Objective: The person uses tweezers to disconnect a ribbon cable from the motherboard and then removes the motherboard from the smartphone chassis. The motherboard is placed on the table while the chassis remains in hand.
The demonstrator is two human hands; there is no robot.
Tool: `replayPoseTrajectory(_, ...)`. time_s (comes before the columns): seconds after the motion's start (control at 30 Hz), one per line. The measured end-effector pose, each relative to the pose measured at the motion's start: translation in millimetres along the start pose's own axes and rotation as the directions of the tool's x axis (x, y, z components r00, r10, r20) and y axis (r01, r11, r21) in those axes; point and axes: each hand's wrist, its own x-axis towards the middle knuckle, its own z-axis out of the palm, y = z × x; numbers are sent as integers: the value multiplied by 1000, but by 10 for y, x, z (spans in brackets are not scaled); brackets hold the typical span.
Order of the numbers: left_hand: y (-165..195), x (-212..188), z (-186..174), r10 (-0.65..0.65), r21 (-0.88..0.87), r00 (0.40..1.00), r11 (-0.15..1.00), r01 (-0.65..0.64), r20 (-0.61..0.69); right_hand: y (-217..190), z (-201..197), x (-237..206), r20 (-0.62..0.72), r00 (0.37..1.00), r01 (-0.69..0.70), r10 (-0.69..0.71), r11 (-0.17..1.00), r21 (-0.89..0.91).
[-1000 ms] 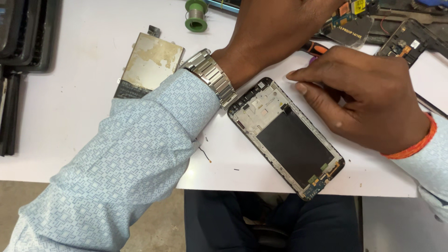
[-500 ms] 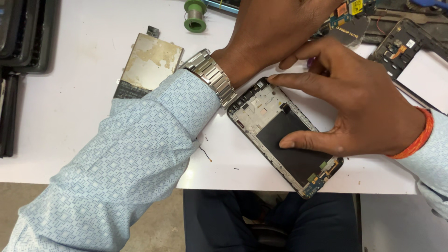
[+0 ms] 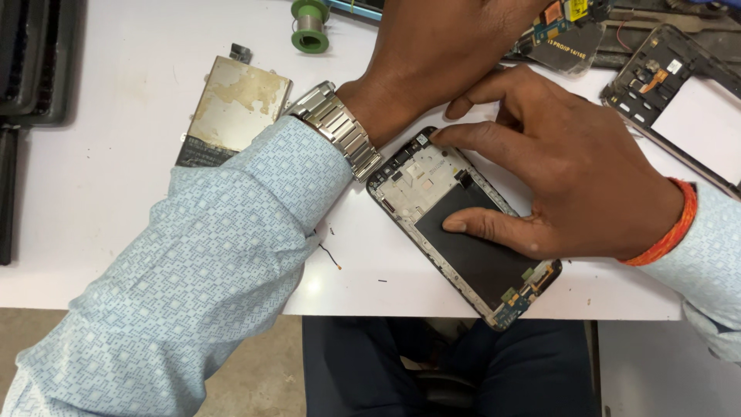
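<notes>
my right hand (image 3: 571,185) lies on the opened phone (image 3: 463,232) in the centre; the battery (image 3: 235,108) is upper left, the solder spool (image 3: 309,25) above it.

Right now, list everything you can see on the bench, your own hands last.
Opened phone frame: one, black with silver upper part, table's front edge, under right hand.
Worn battery: one, silver with brown stains, upper left.
Solder spool: one, green, top centre.
Second phone frame: one, black, upper right.
Circuit board parts: a few, black and orange, top right.
Dark trays: stack, black, far left.
Table: one, white.
Wristwatch: one, silver, left wrist.
Left hand: reaching to the top, fingers out of view.
Right hand: thumb and forefinger on the opened frame.
</notes>
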Motion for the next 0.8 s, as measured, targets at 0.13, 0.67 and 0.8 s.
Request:
replayPoseTrajectory(0.13,48,-17,-44,-97,-120,995,988,100,33,4,-8,3,-29,999,15,-15,1000,22)
replayPoseTrajectory(0.67,-39,-22,29,208,290,977,934,-209,35,-4,-1,16,3,1000,-15,15,999,52)
replayPoseTrajectory(0.8,-18,-14,39,162,236,986,958,-165,32,15,5,12,11,1000,-12,11,999,37)
